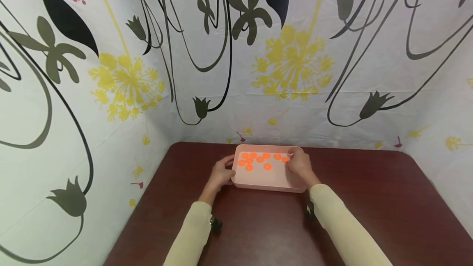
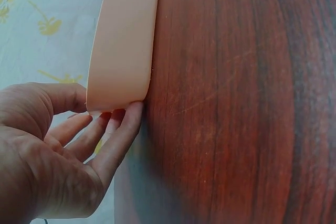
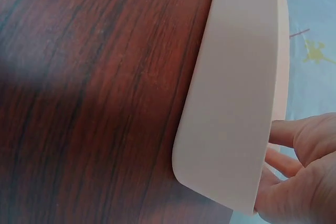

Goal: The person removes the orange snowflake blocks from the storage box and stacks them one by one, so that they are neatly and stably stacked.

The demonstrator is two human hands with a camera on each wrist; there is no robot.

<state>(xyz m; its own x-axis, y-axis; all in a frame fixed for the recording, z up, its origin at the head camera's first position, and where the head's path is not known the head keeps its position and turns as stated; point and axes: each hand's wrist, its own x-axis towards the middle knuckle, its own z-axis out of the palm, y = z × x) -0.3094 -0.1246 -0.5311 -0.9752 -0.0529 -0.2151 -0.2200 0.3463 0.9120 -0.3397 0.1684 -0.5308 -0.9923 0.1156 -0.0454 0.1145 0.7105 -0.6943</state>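
A shallow pink tray [image 1: 255, 180] lies on the table, its front and end walls filling much of both wrist views. Several small orange round pieces [image 1: 267, 166] are spread over its far half, mostly toward the left. My left hand [image 1: 221, 172] holds the tray's left end, thumb at the rim and fingers against the end wall. My right hand [image 1: 300, 165] reaches over the right end into the tray, fingers bent down beside the rightmost orange pieces. In the right wrist view the wall hides its fingertips, so I cannot tell whether they pinch a piece.
The dark red-brown wooden table [image 1: 258, 233] extends in front of the tray and to both sides. Behind and at the sides hangs a white cloth [image 1: 236, 106] with printed flowers, close to the table's far edge.
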